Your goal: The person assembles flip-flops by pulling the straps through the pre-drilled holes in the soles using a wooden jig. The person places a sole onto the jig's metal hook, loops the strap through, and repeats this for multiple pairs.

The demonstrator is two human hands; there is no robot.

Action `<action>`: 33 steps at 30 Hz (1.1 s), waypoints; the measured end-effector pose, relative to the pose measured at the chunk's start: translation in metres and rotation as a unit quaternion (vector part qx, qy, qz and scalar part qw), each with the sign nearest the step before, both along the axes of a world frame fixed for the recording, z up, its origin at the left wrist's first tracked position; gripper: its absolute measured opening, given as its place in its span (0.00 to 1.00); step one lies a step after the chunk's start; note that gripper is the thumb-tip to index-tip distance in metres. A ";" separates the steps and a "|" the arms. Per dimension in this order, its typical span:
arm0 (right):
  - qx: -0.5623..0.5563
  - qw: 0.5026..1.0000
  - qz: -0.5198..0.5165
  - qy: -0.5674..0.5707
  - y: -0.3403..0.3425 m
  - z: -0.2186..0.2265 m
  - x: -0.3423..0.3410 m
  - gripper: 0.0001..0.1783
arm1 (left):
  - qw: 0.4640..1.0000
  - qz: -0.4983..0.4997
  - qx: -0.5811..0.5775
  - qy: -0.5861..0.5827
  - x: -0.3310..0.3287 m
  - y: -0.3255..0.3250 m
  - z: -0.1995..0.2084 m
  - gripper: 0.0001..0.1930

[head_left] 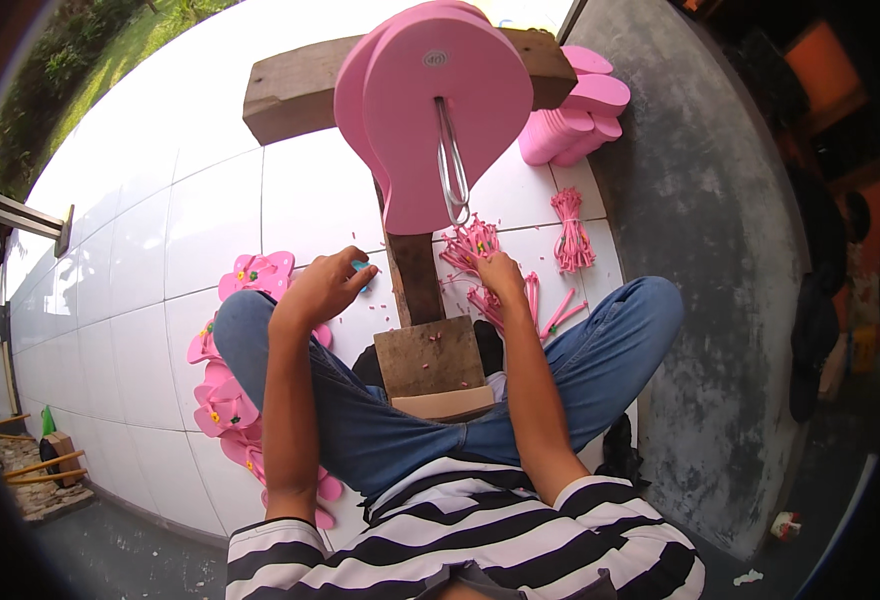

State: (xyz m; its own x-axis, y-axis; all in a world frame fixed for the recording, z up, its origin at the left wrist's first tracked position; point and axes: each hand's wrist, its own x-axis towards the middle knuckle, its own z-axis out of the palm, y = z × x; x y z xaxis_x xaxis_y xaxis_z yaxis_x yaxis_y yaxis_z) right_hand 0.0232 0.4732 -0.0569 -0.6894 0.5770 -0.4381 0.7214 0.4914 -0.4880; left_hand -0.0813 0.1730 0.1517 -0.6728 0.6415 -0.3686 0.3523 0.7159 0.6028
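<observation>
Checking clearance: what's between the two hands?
Head view: the upright wooden post stands between the left hand and right hand, over white tile floor.

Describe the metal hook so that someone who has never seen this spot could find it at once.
Start at the wooden stand rising between the seated person's knees, with a crossbeam on top. Pink soles hang on its front. The hook is the thin silver wire loop coming out of the front sole's slot and hanging down, above the right hand; it is the only metal piece among pink foam and straps.

Probably a small home sandal workshop on an open tiled porch: wooden jig holding pink foam soles, bundled pink straps, finished flower-trimmed sandals piled beside.
</observation>
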 end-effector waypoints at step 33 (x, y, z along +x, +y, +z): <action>-0.264 0.853 0.104 0.437 -0.067 0.191 0.051 0.11 | 0.966 -0.042 0.253 0.047 0.069 0.076 0.028 0.11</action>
State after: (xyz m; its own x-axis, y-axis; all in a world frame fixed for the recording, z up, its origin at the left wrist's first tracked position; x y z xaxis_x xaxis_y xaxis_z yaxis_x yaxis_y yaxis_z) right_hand 0.0737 0.4058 0.1344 -0.9497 0.2827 0.1347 -0.1076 0.1093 -0.9882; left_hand -0.0124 0.2486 0.1797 -0.6264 0.7767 0.0653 0.4657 0.3057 0.8305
